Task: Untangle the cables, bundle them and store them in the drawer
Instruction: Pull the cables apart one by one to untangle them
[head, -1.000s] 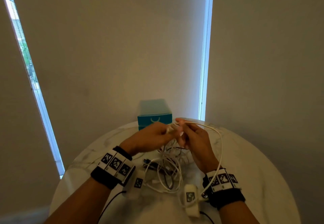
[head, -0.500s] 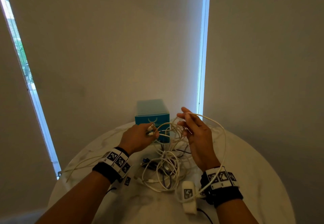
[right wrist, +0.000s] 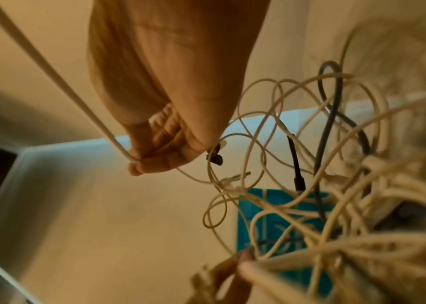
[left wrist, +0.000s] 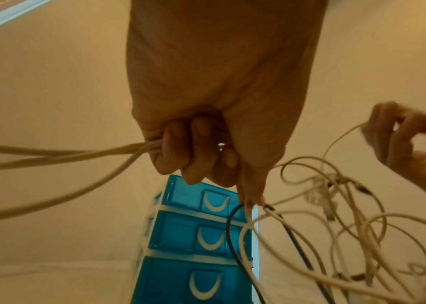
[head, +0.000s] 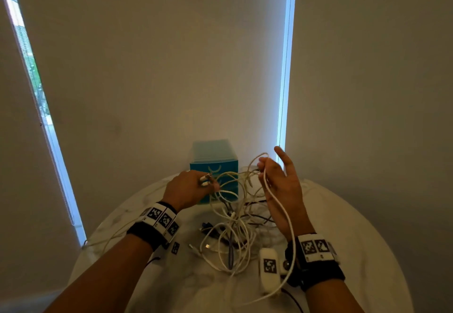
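Plainly, the left hand grips several white cable ends while the right hand pinches one strand, lifting the cables off the counter before the closed blue drawer unit. Pulling apart could tighten knots.

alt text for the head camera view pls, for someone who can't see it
Two hands lift a tangle of white and dark cables off a round white table: the left hand pinches plug ends, the right hand holds up a white loop. A small blue drawer unit, drawers closed, stands behind them against closed window blinds.
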A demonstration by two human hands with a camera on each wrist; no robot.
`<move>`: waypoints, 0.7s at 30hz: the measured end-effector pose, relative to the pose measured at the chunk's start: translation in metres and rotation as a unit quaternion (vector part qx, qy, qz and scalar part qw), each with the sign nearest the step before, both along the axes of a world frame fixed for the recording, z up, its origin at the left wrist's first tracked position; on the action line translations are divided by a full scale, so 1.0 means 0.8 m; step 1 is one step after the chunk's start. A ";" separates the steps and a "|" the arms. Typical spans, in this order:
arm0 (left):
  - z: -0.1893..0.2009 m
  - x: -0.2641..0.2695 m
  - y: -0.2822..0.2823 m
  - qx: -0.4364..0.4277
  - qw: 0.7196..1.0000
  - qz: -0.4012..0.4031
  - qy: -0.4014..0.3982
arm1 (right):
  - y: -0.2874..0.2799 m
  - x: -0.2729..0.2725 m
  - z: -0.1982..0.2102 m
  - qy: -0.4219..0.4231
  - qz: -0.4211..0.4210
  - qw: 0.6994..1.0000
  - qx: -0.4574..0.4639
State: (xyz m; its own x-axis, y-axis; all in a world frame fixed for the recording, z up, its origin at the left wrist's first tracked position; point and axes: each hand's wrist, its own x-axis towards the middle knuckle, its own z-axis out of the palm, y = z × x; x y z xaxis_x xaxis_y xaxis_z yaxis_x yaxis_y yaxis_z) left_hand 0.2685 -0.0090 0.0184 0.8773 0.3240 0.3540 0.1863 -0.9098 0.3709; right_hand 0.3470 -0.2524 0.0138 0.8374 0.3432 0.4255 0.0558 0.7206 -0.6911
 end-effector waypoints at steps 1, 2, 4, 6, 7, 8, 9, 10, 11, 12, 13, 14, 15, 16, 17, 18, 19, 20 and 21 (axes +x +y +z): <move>-0.002 -0.001 0.003 -0.002 1.000 0.008 0.006 | 0.004 0.003 -0.009 -0.003 -0.008 0.998 -0.055; -0.003 -0.001 0.005 -0.010 1.000 0.008 0.012 | 0.011 0.004 -0.017 -0.006 -0.011 0.994 -0.112; 0.000 0.000 0.002 -0.050 0.999 -0.015 0.006 | 0.020 0.004 -0.028 -0.006 -0.015 0.987 -0.162; 0.013 -0.003 -0.014 -0.148 0.987 -0.055 -0.035 | 0.019 0.003 -0.022 -0.041 -0.026 0.989 -0.138; 0.020 -0.006 -0.024 -0.219 0.971 -0.080 -0.062 | 0.015 0.003 -0.015 -0.072 -0.024 0.990 -0.116; 0.028 -0.009 -0.036 -0.288 0.949 -0.100 -0.078 | 0.012 0.001 -0.010 -0.100 -0.018 0.990 -0.098; 0.036 -0.012 -0.047 -0.353 0.926 -0.110 -0.082 | 0.011 -0.002 -0.006 -0.118 -0.011 0.989 -0.092; 0.041 -0.013 -0.053 -0.404 0.905 -0.111 -0.071 | 0.012 -0.006 -0.006 -0.130 -0.005 0.987 -0.099; 0.045 -0.013 -0.057 -0.440 0.889 -0.112 -0.057 | 0.016 -0.011 -0.010 -0.144 -0.001 0.982 -0.120; 0.049 -0.011 -0.059 -0.456 0.882 -0.110 -0.047 | 0.021 -0.016 -0.016 -0.161 -0.001 0.976 -0.148; 0.052 -0.010 -0.060 -0.453 0.884 -0.106 -0.046 | 0.026 -0.021 -0.022 -0.177 0.002 0.968 -0.176; 0.054 -0.009 -0.061 -0.429 0.896 -0.103 -0.054 | 0.030 -0.025 -0.027 -0.186 0.010 0.963 -0.197; 0.058 -0.010 -0.062 -0.402 0.908 -0.104 -0.061 | 0.033 -0.028 -0.029 -0.185 0.022 0.959 -0.212; 0.062 -0.013 -0.063 -0.387 0.913 -0.107 -0.071 | 0.035 -0.032 -0.028 -0.180 0.035 0.958 -0.222; 0.063 -0.014 -0.061 -0.385 0.913 -0.105 -0.082 | 0.035 -0.036 -0.025 -0.172 0.047 0.957 -0.230; 0.062 -0.013 -0.058 -0.381 0.915 -0.098 -0.091 | 0.035 -0.038 -0.022 -0.161 0.051 0.956 -0.239; 0.062 -0.014 -0.055 -0.372 0.919 -0.090 -0.098 | 0.034 -0.037 -0.021 -0.142 0.046 0.957 -0.250; 0.062 -0.014 -0.052 -0.364 0.922 -0.081 -0.103 | 0.032 -0.033 -0.021 -0.108 0.035 0.958 -0.265; 0.063 -0.016 -0.051 -0.362 0.923 -0.072 -0.109 | 0.030 -0.027 -0.024 -0.064 0.022 0.957 -0.283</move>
State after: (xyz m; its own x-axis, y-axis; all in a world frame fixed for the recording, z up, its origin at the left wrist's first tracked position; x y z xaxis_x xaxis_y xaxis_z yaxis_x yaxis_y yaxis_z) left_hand 0.2556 -0.0498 0.0684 0.8628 0.4310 0.2641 -0.0680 -0.4188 0.9056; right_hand 0.3255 -0.2285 -0.0056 0.7707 0.5823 0.2587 0.1438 0.2366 -0.9609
